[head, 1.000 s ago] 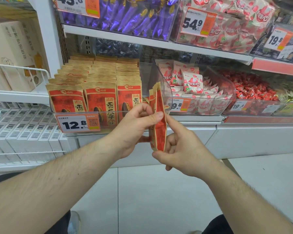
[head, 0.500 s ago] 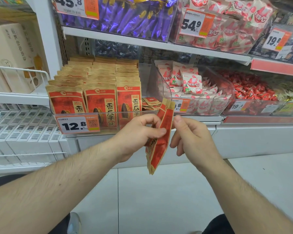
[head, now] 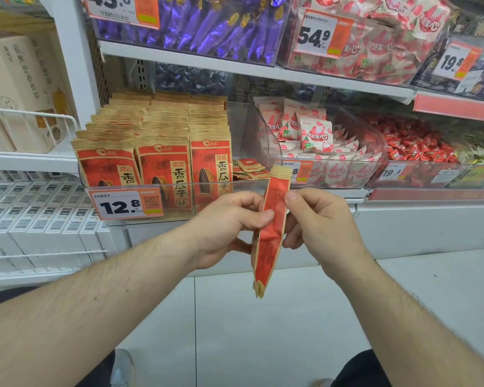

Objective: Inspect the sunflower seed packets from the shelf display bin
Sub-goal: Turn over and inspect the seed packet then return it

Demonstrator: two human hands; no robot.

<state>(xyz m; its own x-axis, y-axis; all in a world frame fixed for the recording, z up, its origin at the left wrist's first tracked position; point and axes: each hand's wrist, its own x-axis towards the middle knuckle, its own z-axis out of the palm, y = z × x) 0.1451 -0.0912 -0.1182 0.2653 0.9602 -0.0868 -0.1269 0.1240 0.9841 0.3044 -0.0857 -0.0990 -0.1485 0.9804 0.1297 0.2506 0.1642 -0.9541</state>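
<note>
Head view shows both hands at the 6 o'clock side of the sunflower seed display bin (head: 168, 188). The left hand (head: 224, 227) pinches the held packets (head: 270, 233) between thumb and curled fingers. The packets stand edge-on to the camera, top seals toward 12 o'clock, so that the edges can be fanned. At least 2 packets are in the pinch; the exact count cannot be told. The right hand (head: 322, 222) touches the 3 o'clock face near the top with its thumb tip, fingers loosely curled, probably to separate 1 packet; a firm grip cannot be confirmed. The stocked packets (head: 162, 152) stand upright in 3 columns, faces forward for reading: red panels printed 洽洽 and 香瓜子. The bin's price tag (head: 125, 205) reads 12.8. Neighbouring tags read 54.9 and 19.8.
</note>
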